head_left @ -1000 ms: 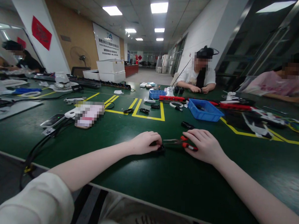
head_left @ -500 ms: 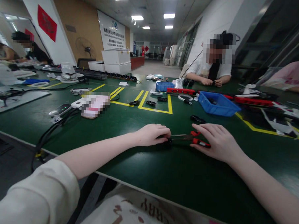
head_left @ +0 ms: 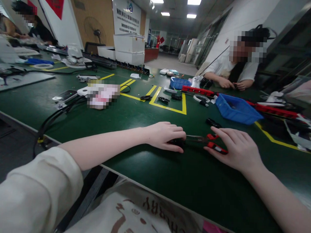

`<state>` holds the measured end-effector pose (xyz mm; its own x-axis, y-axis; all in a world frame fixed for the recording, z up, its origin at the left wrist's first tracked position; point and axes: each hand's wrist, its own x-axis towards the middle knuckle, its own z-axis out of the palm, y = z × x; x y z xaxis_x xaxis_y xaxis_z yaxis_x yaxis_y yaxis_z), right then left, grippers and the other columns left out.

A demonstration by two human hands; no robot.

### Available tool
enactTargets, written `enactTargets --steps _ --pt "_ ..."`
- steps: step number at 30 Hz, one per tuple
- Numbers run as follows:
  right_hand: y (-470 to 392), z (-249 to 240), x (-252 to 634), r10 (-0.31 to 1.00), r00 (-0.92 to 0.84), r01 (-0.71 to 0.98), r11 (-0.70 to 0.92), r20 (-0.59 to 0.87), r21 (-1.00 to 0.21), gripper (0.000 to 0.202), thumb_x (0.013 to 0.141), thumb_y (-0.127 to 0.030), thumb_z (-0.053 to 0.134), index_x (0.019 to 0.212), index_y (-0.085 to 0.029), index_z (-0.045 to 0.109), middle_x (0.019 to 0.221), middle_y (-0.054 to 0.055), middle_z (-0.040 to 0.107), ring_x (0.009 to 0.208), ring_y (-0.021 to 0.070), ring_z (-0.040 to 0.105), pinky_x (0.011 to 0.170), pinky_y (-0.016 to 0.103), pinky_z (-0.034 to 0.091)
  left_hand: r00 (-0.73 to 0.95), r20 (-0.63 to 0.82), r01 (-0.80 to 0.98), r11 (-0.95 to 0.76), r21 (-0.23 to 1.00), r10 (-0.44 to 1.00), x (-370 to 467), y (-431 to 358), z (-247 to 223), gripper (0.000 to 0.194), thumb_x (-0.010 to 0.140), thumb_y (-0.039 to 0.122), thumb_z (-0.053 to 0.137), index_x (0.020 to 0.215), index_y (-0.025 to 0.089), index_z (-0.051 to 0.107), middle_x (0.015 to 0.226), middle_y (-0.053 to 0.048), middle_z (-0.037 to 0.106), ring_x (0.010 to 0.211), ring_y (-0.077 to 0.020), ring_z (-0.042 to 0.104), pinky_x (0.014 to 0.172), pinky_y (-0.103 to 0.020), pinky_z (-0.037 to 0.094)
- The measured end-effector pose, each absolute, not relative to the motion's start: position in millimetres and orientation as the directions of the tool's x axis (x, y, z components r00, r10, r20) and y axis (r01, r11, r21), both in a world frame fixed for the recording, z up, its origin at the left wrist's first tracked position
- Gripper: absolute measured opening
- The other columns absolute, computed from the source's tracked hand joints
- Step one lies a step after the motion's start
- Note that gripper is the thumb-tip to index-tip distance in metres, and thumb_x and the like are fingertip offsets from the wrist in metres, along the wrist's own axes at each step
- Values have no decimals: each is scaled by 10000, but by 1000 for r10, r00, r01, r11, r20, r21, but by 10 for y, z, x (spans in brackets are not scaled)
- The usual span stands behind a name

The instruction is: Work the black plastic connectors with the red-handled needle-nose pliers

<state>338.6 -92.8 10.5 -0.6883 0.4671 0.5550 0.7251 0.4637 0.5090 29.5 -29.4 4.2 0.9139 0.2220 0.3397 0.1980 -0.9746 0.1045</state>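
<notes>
My left hand [head_left: 165, 134] is over the table, its fingers and thumb around a small black part [head_left: 178, 142] that is mostly covered. Red-handled long-nose pliers [head_left: 217, 148] are in my right hand [head_left: 239, 147], with the handles spread apart between thumb and fingers. Their jaws point left and reach the black part beside my left fingertips. Whether the jaws grip it, I cannot tell. Just beyond my right hand lies another black part [head_left: 213, 123].
Several small black parts, one of them a black piece [head_left: 163, 100], lie by yellow tape lines. A blue bin [head_left: 238, 111] stands at the right, a phone [head_left: 104, 95] at the left near black cables [head_left: 50, 125]. Across the table sits a person [head_left: 234, 72] at work.
The camera view has turned slightly left and down. My left thumb has moved away from the fingers, and more of the black part shows. The pliers stay in my right hand.
</notes>
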Motion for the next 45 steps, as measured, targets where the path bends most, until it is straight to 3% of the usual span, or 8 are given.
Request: enactTargets --steps 8,17,24,28,35,45 --pt "-921 83 3379 482 -669 739 509 565 442 497 885 -426 685 1288 -156 573 1065 158 706 947 309 687 770 416 528 914 291 235 -954 188 283 300 -248 17 243 961 368 624 1103 178 569 1128 -85 645 980 -207 628 843 -317 467" --pt "-930 59 3358 488 -686 719 568 540 401 472 896 -387 676 1297 -156 584 1075 169 686 943 330 682 734 453 534 917 259 235 -935 265 304 305 -235 24 259 948 371 652 1067 157 567 1121 -84 627 987 -195 609 827 -288 440" --pt "-923 50 3330 512 -660 731 607 550 312 386 891 -387 678 1217 -195 605 1074 145 686 937 317 679 733 450 534 906 262 278 -935 220 331 316 -257 33 267 941 395 660 1053 174 563 1141 -82 636 1001 -201 630 879 -300 425" --pt "-925 56 3330 508 -658 724 630 557 281 366 887 -385 681 1178 -175 608 1068 156 686 930 309 677 734 436 534 899 281 279 -933 227 337 326 -287 31 248 940 332 660 1092 185 529 1130 -83 656 981 -206 655 810 -290 441" --pt "-864 65 3293 444 -699 677 662 560 321 415 871 -409 696 1187 -158 598 1051 171 687 941 318 671 754 439 533 907 205 291 -898 330 369 328 -318 65 274 962 319 633 1157 205 479 1109 -66 692 907 -187 694 664 -251 433" --pt "-873 47 3310 453 -674 702 639 583 315 450 858 -414 711 1214 -173 576 1048 179 690 912 331 675 736 447 530 907 155 305 -864 399 392 344 -295 49 259 946 293 647 1149 211 509 1092 -56 702 908 -183 699 677 -252 454"
